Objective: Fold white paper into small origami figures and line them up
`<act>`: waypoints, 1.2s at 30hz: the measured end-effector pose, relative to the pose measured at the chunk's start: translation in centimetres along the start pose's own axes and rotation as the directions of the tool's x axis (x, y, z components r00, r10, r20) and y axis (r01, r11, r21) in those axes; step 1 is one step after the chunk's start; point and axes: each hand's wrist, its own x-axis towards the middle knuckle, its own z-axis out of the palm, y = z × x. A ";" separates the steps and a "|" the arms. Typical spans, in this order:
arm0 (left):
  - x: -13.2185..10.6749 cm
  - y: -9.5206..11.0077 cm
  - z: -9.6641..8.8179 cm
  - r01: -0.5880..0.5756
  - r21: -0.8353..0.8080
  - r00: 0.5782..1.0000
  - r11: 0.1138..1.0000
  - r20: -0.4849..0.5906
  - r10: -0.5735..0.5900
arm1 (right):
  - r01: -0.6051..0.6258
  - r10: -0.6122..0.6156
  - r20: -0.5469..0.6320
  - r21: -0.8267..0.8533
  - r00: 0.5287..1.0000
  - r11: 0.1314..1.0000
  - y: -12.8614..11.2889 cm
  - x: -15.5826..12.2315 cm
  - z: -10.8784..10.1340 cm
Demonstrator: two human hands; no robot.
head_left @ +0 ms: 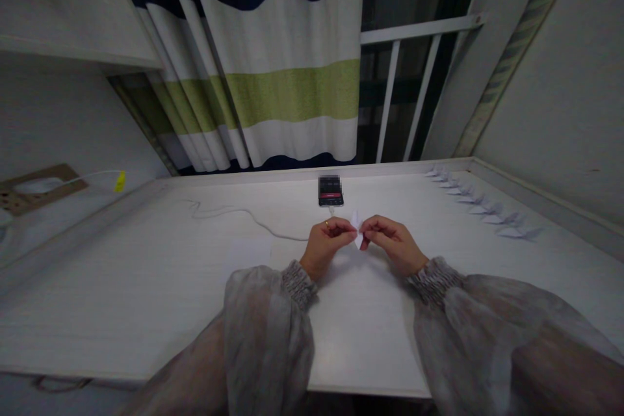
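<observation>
My left hand (327, 244) and my right hand (392, 242) meet just above the white table (146, 286), both pinching a small folded piece of white paper (357, 227) between thumb and fingers. A ring shows on my left hand. Both arms wear sheer grey sleeves with gathered cuffs. A phone (330, 190) lies flat just beyond the hands, its screen lit.
A white cable (234, 212) runs from the phone leftward across the table toward a wall socket plate (36, 187). Several folded white paper figures (480, 207) line the table's right side. Striped curtain (287, 84) and a white railing (414, 78) stand behind.
</observation>
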 end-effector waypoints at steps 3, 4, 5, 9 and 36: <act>-0.1 0.1 0.2 0.004 -0.001 1.000 1.000 -0.022 -0.004 | -0.035 0.035 -0.012 0.003 0.999 0.999 -0.2 0.0 0.3; -0.1 0.1 0.3 -0.001 -0.013 1.000 1.000 -0.023 0.001 | -0.034 0.035 -0.027 0.022 0.999 0.999 -0.2 0.0 0.4; -0.1 0.1 0.3 -0.012 -0.026 1.000 1.000 -0.027 0.011 | -0.027 0.029 -0.045 0.048 0.999 0.998 -0.3 0.1 0.5; -0.1 0.1 0.4 -0.026 -0.086 0.999 0.996 -0.045 0.022 | -0.033 0.044 -0.075 0.137 0.996 0.990 -0.2 0.2 0.6; 0.0 0.5 0.5 0.022 -0.029 0.994 0.999 -0.102 -0.025 | -0.121 0.121 -0.136 0.011 0.983 0.993 0.1 0.3 0.8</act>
